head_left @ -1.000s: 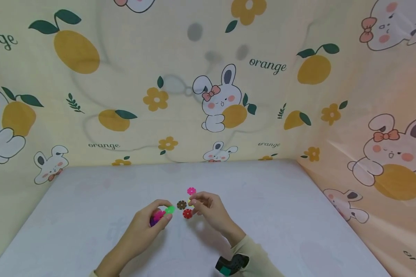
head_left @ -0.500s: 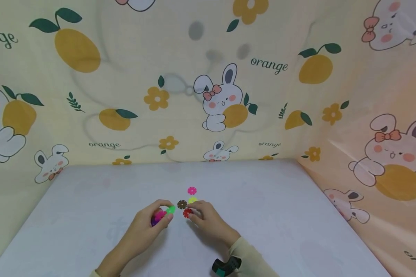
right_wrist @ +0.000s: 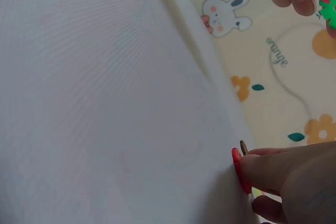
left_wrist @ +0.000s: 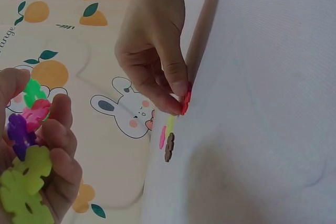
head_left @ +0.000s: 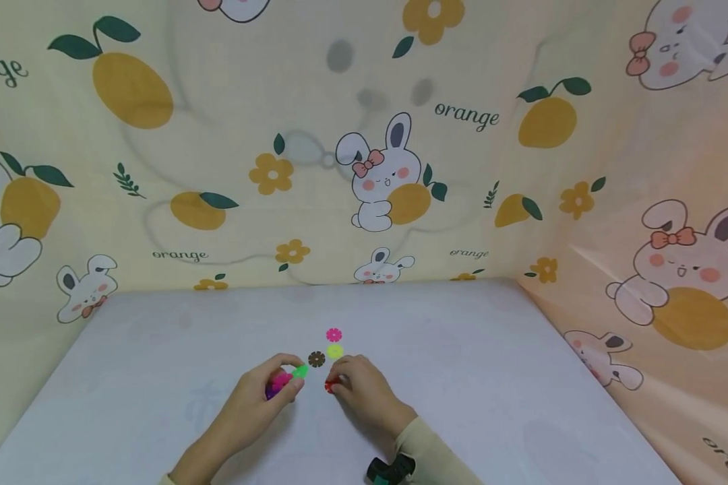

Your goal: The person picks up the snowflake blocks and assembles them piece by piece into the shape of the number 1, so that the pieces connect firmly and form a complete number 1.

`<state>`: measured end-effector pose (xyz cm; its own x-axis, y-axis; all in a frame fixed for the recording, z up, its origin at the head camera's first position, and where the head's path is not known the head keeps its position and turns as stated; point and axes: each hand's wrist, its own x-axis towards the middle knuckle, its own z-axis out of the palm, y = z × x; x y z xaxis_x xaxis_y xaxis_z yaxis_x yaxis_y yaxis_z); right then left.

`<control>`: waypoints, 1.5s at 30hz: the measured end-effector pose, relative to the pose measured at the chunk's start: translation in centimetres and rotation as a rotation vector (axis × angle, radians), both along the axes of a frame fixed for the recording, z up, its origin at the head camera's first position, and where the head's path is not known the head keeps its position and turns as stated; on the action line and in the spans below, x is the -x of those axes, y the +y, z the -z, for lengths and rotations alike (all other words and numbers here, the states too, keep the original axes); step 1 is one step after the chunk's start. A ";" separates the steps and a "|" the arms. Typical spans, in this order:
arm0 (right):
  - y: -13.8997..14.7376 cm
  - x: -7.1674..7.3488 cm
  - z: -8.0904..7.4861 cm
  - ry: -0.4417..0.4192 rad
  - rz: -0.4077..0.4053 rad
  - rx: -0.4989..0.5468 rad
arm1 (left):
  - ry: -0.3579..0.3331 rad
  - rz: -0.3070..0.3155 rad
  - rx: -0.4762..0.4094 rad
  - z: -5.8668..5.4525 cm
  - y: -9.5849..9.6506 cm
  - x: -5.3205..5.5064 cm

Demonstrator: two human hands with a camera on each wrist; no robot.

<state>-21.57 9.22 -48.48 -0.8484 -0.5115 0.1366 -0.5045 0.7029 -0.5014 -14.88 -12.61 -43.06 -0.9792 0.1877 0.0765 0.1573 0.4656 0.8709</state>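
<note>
My left hand (head_left: 249, 407) holds a joined chain of notched plastic flower discs. In the left wrist view a green disc (left_wrist: 35, 92), a pink disc (left_wrist: 37, 114), a purple disc (left_wrist: 20, 134) and yellow discs (left_wrist: 25, 199) show in that chain. My right hand (head_left: 373, 397) pinches a red flower disc (left_wrist: 186, 102) between thumb and fingers, low at the table; the disc is tipped on edge in the right wrist view. Just beyond lie a brown disc (head_left: 317, 359), a loose yellow disc (head_left: 335, 352) and a loose pink disc (head_left: 334, 335).
The white table (head_left: 491, 377) extends around both hands. Behind it and along its right side hangs a cloth (head_left: 230, 135) printed with rabbits and oranges. A black band (head_left: 391, 469) is worn by the right sleeve.
My right hand has moved from beside the loose yellow disc down to the red disc, and now pinches it. The red disc has shifted slightly toward me. The left hand stays nearly still.
</note>
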 end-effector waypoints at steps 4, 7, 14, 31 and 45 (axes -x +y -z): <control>0.0 0.0 -0.1 -0.026 -0.014 0.019 | 0.001 0.006 -0.003 0.2 -0.1 0.0; 0.0 0.0 -0.3 -0.075 -0.015 0.014 | -0.001 0.018 -0.006 0.3 -0.1 0.0; 0.4 -0.2 -1.2 -0.144 -0.049 -0.075 | 0.003 0.029 -0.014 0.4 -0.1 -0.1; 1.3 0.3 -2.6 -0.412 -0.049 0.379 | -0.031 0.027 0.024 -0.1 0.2 0.0; 0.8 -0.7 -5.1 -0.467 -0.127 0.814 | -0.001 0.079 0.022 0.3 0.6 -0.2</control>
